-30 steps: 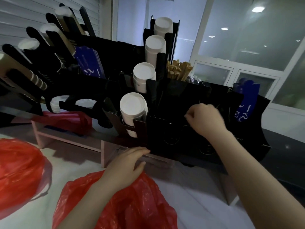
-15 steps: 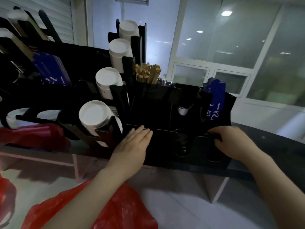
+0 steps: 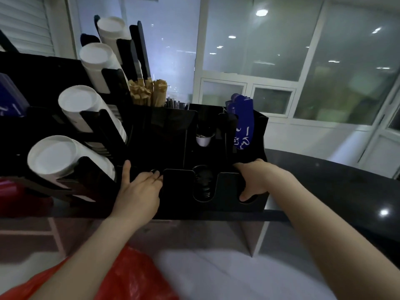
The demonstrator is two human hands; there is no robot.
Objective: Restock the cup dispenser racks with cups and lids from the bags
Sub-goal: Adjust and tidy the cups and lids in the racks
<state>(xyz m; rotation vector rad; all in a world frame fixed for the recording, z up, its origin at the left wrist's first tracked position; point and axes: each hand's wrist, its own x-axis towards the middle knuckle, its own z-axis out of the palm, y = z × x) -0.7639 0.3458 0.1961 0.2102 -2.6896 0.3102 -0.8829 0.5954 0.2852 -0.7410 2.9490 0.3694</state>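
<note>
Seen from the head camera, a black dispenser rack (image 3: 177,191) stands on the dark counter (image 3: 337,182) at the centre of the frame. The right hand (image 3: 257,180) holds its front right corner, with fingers curled over the wall's top edge and the thumb hooked in a rounded cutout, a closed grip on the rack. The left hand (image 3: 138,191) lies against the front wall left of centre, thumb raised and fingers nearly straight at another cutout's edge (an open grip, pressing rather than clasping). Four stacks of white cups (image 3: 54,156) slant in holders at the left. A red bag (image 3: 129,276) lies at the bottom left, under the left forearm. Wooden stirrers (image 3: 149,92) stand upright in the rack's rear compartments.
</note>
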